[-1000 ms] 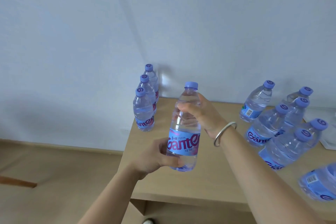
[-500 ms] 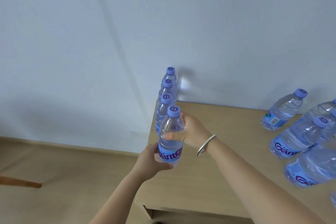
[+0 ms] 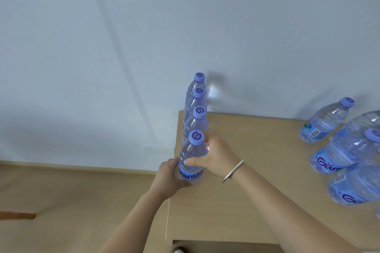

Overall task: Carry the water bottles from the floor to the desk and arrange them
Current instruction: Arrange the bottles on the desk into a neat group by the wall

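Both hands hold one upright water bottle (image 3: 192,157) at the desk's (image 3: 236,201) left edge: the left hand (image 3: 167,176) wraps its labelled base, the right hand (image 3: 213,157) curls round its shoulder. It stands fourth in a row behind three placed bottles (image 3: 196,109). At right, a loose cluster of bottles (image 3: 345,150) looks unarranged, so work seems to remain.

A pale blue-white wall (image 3: 185,26) filled most of my view, with a soft shadow slanting across it. Low on it, just left of the table's far corner, sat a white wall socket (image 3: 158,149). A light wooden skirting board (image 3: 72,166) ran along the wall's foot above the tan floor (image 3: 72,207). At the far left edge, a reddish-brown wooden piece (image 3: 17,215) lay on the floor.
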The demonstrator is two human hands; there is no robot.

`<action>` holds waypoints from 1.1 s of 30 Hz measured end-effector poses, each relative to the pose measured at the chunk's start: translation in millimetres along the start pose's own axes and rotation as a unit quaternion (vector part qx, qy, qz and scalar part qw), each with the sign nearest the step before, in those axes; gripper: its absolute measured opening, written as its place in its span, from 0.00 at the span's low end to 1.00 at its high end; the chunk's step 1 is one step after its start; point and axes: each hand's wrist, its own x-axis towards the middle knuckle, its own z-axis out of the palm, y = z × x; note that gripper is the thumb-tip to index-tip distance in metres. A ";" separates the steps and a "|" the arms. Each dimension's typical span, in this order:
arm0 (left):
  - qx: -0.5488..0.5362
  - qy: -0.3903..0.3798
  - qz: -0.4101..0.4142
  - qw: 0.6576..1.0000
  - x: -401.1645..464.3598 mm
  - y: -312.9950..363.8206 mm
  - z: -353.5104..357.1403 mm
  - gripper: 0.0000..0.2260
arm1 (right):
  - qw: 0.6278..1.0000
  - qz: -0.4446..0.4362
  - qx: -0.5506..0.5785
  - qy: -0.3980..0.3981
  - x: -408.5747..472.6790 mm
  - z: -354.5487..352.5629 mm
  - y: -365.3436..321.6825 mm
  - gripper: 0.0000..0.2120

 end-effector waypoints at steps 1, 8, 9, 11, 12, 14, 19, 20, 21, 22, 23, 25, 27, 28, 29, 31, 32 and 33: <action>0.000 0.002 0.002 1.000 1.0 0.2 -0.2 0.27 | 1.000 -0.001 -0.002 0.009 -0.8 1.6 1.2 0.21; 0.003 -0.004 0.001 1.000 0.4 4.7 -2.3 0.30 | 0.998 0.002 0.005 0.062 -3.9 8.6 7.0 0.26; 0.006 -0.006 0.002 1.000 0.2 6.7 -3.2 0.29 | 0.998 0.005 0.005 0.064 -3.5 9.0 7.5 0.27; 0.011 -0.005 -0.003 1.000 -0.7 8.5 -3.3 0.28 | 0.998 0.004 0.005 0.064 -3.2 9.2 8.3 0.27; 0.012 -0.003 -0.005 1.000 -1.5 10.1 -3.1 0.27 | 0.998 0.001 0.004 0.063 -3.0 8.8 8.7 0.27; 0.012 0.000 -0.010 1.000 -2.9 11.5 -0.8 0.29 | 0.998 -0.003 0.001 0.063 -3.8 7.0 8.8 0.25; 0.043 0.006 -0.012 0.999 -3.0 14.5 2.3 0.34 | 0.998 0.001 0.004 0.062 -7.2 4.6 8.9 0.25; 0.048 0.006 -0.010 0.999 -3.1 16.0 1.6 0.33 | 0.998 0.000 0.005 0.060 -7.9 3.9 7.4 0.25; 0.052 0.003 -0.011 0.999 -2.7 15.9 1.8 0.31 | 0.998 -0.003 0.005 0.055 -8.5 3.0 6.1 0.25; 0.054 0.003 -0.016 0.998 -3.7 17.7 2.2 0.29 | 0.999 -0.006 0.004 0.047 -8.9 1.8 4.5 0.25; 0.055 0.007 -0.030 0.998 -5.6 19.5 4.6 0.27 | 0.999 -0.008 0.006 0.037 -10.0 0.1 3.9 0.25; 0.057 0.032 -0.089 0.994 -14.7 28.0 14.2 0.23 | 1.000 -0.005 0.021 0.020 -13.5 -2.9 6.5 0.26; 0.076 0.029 -0.156 0.984 -31.9 39.0 30.3 0.25 | 0.999 0.007 0.031 0.020 -17.3 -5.1 14.9 0.30; 0.094 0.006 -0.163 0.982 -41.9 45.4 41.4 0.31 | 0.999 0.015 0.030 0.028 -20.0 -8.0 20.1 0.34; 0.111 -0.025 -0.152 0.982 -50.9 51.3 53.3 0.36 | 0.999 0.025 0.029 0.037 -22.7 -11.9 25.5 0.36; 0.145 -0.095 -0.110 0.979 -63.9 69.4 72.3 0.37 | 0.997 0.045 0.029 0.055 -30.8 -25.1 35.1 0.37; 0.156 -0.124 -0.088 0.976 -64.9 77.8 78.1 0.35 | 0.996 0.052 0.030 0.063 -35.5 -32.8 38.8 0.37; 0.159 -0.148 -0.066 0.974 -62.6 88.1 83.2 0.34 | 0.995 0.059 0.030 0.076 -41.2 -42.4 44.2 0.35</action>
